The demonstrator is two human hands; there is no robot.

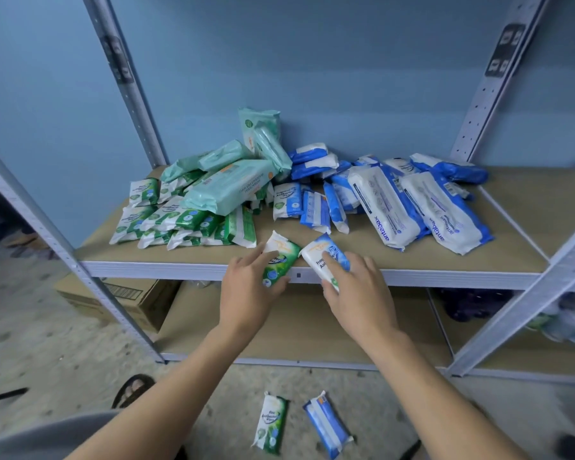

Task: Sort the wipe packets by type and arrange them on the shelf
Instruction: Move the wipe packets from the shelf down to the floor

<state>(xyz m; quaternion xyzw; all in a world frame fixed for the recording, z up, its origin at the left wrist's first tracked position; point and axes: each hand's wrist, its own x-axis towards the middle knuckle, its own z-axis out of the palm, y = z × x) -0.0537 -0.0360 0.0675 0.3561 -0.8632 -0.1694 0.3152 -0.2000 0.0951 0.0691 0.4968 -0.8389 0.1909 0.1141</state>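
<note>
Fingers [251, 258] of the left hand [249, 290] curl round a green packet [277, 262], those of the right hand [357, 293] round a blue packet [326, 252] (both at the shelf [146, 267] front edge). Behind them, the green pile [180, 220] lies left, the blue pile [395, 200] right.

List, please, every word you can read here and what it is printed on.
"antabax": two big white packs.
"Pine Antibacterial Wipes": green floor packet.
"Antibacterial": blue shelf packet.
"Fragr", "An": blue packet in the right hand, rest covered.
Unreadable, partly covered: green packet in the left hand.
Too blurred: mint packs, carton label.
</note>
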